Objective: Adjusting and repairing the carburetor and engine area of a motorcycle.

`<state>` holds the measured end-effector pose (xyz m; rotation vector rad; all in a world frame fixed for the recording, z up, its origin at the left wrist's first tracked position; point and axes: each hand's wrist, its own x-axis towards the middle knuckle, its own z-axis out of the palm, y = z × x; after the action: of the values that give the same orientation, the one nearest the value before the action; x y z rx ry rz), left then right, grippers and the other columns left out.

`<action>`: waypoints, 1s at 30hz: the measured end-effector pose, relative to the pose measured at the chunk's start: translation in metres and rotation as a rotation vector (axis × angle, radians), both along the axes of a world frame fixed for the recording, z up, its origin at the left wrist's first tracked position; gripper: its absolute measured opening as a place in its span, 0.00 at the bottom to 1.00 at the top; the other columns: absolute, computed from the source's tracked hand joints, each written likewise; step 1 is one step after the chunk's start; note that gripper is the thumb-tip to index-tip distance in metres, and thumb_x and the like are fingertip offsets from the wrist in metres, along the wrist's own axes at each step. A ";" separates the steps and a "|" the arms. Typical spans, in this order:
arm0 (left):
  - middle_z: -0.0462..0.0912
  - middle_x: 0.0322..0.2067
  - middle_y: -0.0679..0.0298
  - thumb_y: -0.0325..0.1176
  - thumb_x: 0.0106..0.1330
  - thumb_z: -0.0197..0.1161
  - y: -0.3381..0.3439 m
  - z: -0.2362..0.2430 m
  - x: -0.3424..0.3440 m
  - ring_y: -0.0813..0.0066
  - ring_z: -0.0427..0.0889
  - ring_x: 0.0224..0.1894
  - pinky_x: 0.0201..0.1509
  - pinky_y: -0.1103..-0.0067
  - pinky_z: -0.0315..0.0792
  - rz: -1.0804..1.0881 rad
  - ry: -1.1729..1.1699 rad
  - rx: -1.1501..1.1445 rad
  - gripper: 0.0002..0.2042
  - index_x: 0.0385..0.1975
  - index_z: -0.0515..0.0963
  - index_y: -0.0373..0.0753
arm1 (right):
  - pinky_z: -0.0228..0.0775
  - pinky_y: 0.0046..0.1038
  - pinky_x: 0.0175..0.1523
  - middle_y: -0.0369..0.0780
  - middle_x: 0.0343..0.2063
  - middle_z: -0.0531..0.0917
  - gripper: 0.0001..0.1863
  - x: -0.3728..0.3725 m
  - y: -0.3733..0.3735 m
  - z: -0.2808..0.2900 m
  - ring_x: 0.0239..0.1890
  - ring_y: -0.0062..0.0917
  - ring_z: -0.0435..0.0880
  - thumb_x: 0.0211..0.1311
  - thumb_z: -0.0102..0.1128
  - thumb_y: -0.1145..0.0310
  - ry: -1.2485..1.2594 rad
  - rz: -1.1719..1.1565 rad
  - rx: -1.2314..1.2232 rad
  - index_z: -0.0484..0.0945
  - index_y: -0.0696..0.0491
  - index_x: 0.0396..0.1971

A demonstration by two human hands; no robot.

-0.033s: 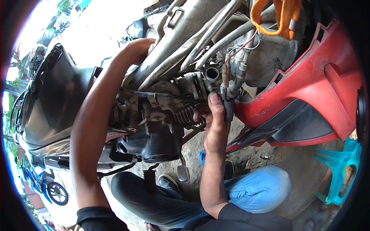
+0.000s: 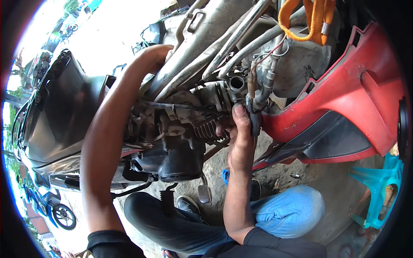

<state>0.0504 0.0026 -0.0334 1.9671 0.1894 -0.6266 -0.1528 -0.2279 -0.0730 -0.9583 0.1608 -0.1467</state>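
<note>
A motorcycle stripped of part of its covers stands in front of me, its grey frame tubes (image 2: 198,71) running over the engine. My left hand (image 2: 164,51) reaches behind the thick frame tube; its fingers are hidden there. Low on the cylinder head (image 2: 235,96), just under the round open intake port (image 2: 236,83), rests the thumb of my right hand (image 2: 241,127). The other fingers curl round beside the finned cylinder (image 2: 207,130). Close by the thumb hang a black rubber-like part (image 2: 255,122) and a hose (image 2: 266,90). Below sits the black engine cover (image 2: 172,159).
A red body panel (image 2: 344,103) spreads out at the right, with an orange strap (image 2: 316,21) hanging above. The dark seat section (image 2: 64,116) fills the left. A turquoise plastic stool (image 2: 383,189) stands at lower right. A foot pedal (image 2: 204,193) juts out near my shoe.
My left forearm has shifted slightly to the right. The right hand keeps its place at the cylinder head.
</note>
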 end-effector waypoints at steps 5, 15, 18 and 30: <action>0.81 0.32 0.67 0.38 0.68 0.54 -0.004 0.020 -0.006 0.82 0.80 0.30 0.31 0.77 0.78 0.087 -0.063 0.052 0.09 0.41 0.76 0.41 | 0.68 0.21 0.29 0.36 0.35 0.80 0.19 -0.001 0.000 -0.001 0.28 0.18 0.78 0.67 0.55 0.56 -0.007 0.023 -0.011 0.72 0.52 0.51; 0.74 0.30 0.70 0.45 0.69 0.56 -0.009 0.044 -0.021 0.88 0.72 0.27 0.27 0.84 0.71 -0.062 -0.178 0.093 0.18 0.46 0.70 0.36 | 0.68 0.20 0.30 0.35 0.39 0.79 0.24 -0.004 -0.001 0.011 0.33 0.15 0.77 0.67 0.56 0.57 0.021 0.019 -0.046 0.69 0.52 0.58; 0.73 0.31 0.71 0.44 0.68 0.54 -0.013 0.049 -0.018 0.87 0.70 0.30 0.31 0.82 0.72 -0.056 -0.174 0.153 0.15 0.45 0.72 0.39 | 0.68 0.19 0.30 0.34 0.37 0.77 0.23 -0.003 -0.004 0.012 0.31 0.14 0.75 0.66 0.58 0.59 0.015 0.035 0.003 0.68 0.52 0.57; 0.74 0.33 0.70 0.47 0.68 0.53 -0.013 0.030 -0.004 0.86 0.74 0.30 0.34 0.80 0.76 -0.089 -0.184 0.041 0.17 0.47 0.70 0.41 | 0.66 0.17 0.30 0.33 0.33 0.76 0.24 -0.003 -0.007 0.004 0.26 0.14 0.73 0.65 0.60 0.60 0.020 0.046 0.016 0.67 0.51 0.57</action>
<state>0.0465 -0.0106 -0.0029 2.0690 0.0016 -0.4987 -0.1556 -0.2346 -0.0695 -0.9475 0.1579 -0.0934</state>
